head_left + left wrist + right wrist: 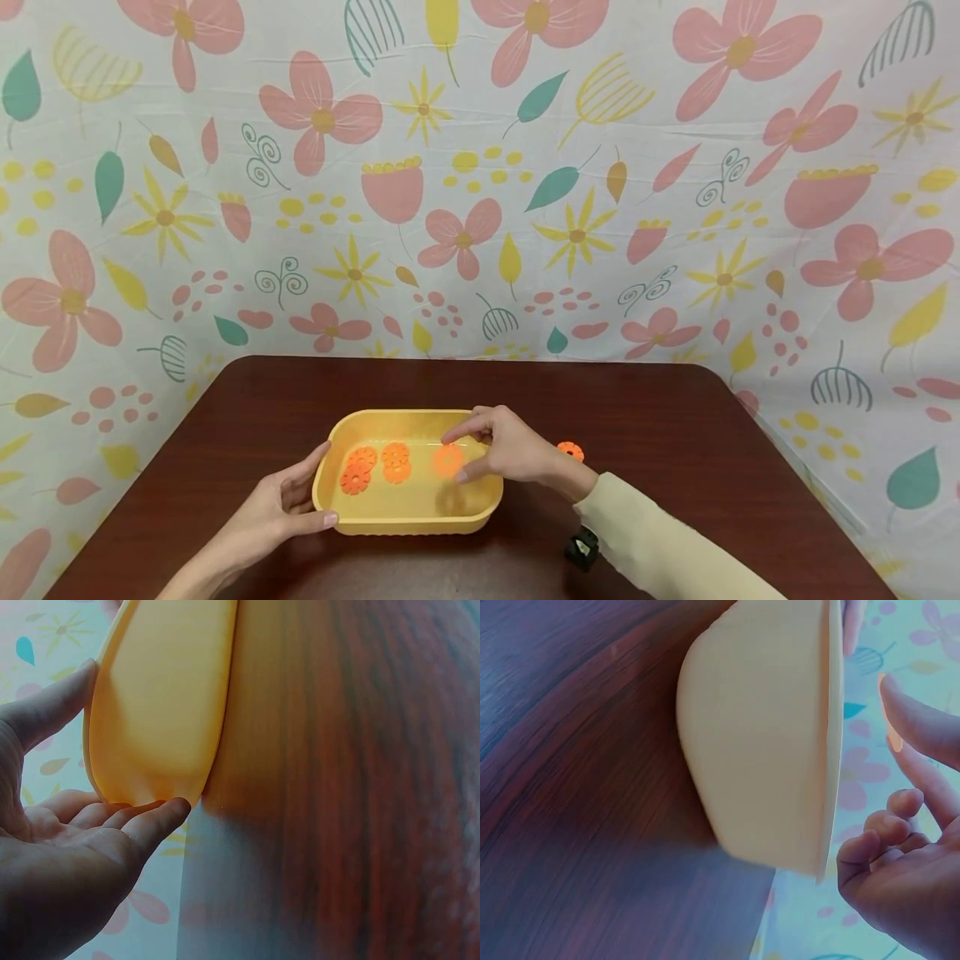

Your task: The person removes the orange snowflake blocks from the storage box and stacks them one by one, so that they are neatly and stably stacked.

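Observation:
A yellow plastic tub (408, 527) stands on the table. My left hand (266, 510) grips its left end, the thumb at the near corner and the fingers along the outside; the left wrist view shows the fingers against the tub wall (161, 697). Over the tub's right part, my right hand (517, 446) pinches an orange notched disc (447, 460) between thumb and index finger. Seen from the right wrist, that disc (890, 716) is edge-on, above the rim, with the other fingers curled. Several orange notched discs (356, 478) lie inside the tub, some overlapping.
Another orange disc (570, 451) lies on the dark wooden table (637, 417), right of the tub and partly hidden by my right wrist. A black device (582, 548) sits at my right sleeve (660, 533). Behind the table hangs a flower-patterned cloth (465, 275).

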A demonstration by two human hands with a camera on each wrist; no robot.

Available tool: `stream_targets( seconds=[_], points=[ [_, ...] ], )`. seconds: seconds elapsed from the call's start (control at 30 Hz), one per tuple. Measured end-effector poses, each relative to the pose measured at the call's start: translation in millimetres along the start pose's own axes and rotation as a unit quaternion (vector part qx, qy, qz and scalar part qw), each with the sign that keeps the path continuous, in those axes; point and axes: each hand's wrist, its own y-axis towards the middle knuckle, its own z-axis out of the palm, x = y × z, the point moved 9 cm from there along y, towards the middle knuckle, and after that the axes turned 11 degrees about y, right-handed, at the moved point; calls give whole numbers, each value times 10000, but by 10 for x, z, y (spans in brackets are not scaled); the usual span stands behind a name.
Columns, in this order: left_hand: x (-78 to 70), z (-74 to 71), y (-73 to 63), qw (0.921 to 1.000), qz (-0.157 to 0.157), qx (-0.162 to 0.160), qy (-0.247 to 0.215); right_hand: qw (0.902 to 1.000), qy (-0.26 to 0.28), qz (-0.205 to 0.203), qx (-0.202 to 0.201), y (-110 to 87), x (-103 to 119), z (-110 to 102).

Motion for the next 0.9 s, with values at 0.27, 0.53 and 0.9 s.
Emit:
stream_targets(
  seconds=[0.27,0.53,0.9],
  points=[
    [-13,-5,-12,10000,36,51,-32,9996,-120,61,-254,-177,-4,-252],
    [-20,-1,-29,10000,67,58,-33,9971,-434,187,-589,-332,-69,-536],
    [-27,0,-11,9999,123,116,-25,9905,-525,747,-1029,-689,-270,-944]
  ],
)
